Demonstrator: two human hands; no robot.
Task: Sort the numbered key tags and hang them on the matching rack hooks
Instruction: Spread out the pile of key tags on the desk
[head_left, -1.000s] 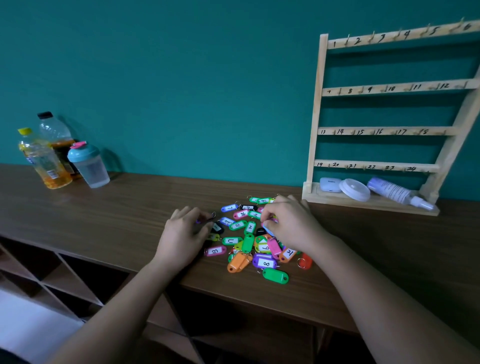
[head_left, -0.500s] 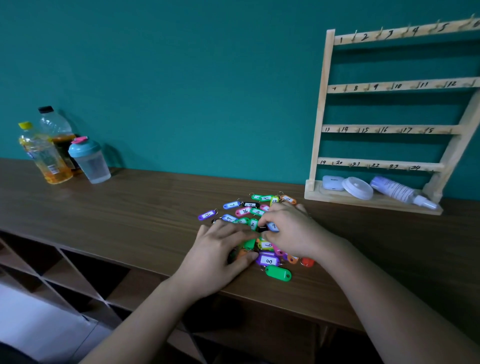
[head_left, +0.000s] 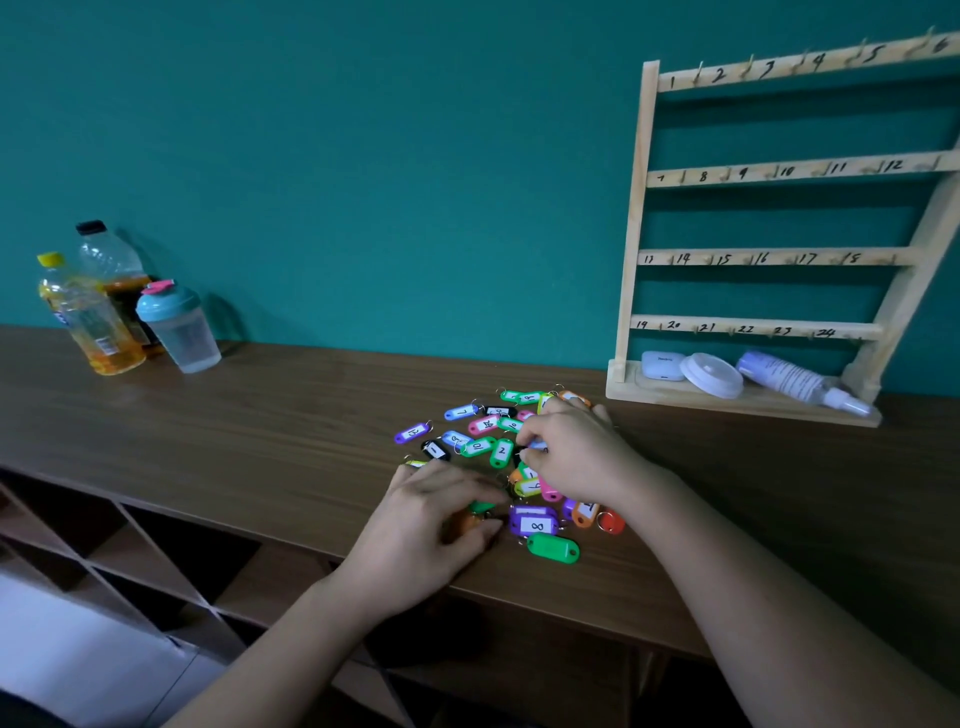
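Your left hand (head_left: 426, 525) grips an orange tag (head_left: 466, 521) beside the purple 8 tag (head_left: 535, 522); your right hand (head_left: 582, 452) pinches a blue tag (head_left: 538, 445).

We've got two drink bottles far left on the tabletop (head_left: 260, 415): yellow-capped bottle (head_left: 88, 322) in front, black-capped bottle (head_left: 111, 260) behind. Teal-lidded shaker cup (head_left: 179, 327) just beside them. Far right: white case (head_left: 662, 365), round white lid (head_left: 710, 375), spray bottle (head_left: 795, 382) lying down. Teal wall (head_left: 363, 156) behind, open cubby shelves (head_left: 130, 561) below.
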